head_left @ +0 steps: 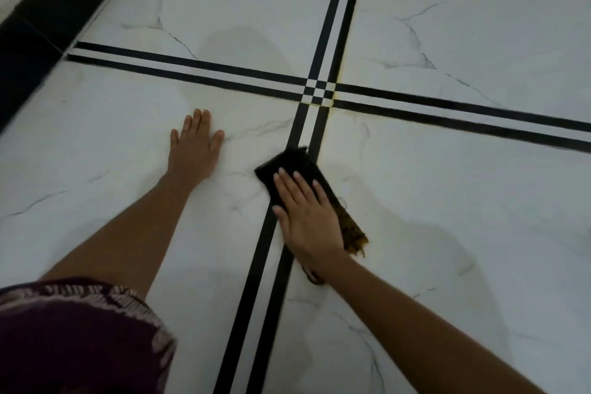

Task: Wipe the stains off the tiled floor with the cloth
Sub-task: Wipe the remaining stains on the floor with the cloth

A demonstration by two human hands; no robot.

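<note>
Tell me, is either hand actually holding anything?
The right hand presses flat on the dark cloth, palm over its near part, pinning rather than gripping it. The left hand lies flat on the bare tile, holding nothing.

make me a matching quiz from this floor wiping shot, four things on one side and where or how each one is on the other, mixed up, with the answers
Things
1. left hand
2. right hand
3. dark folded cloth
4. yellowish stain

States
A. along the crossing of the black stripes
B. pressed flat under a palm
C. flat on bare white tile, holding nothing
D. pressing down on the cloth

Pairs: 1-C, 2-D, 3-B, 4-A
</note>
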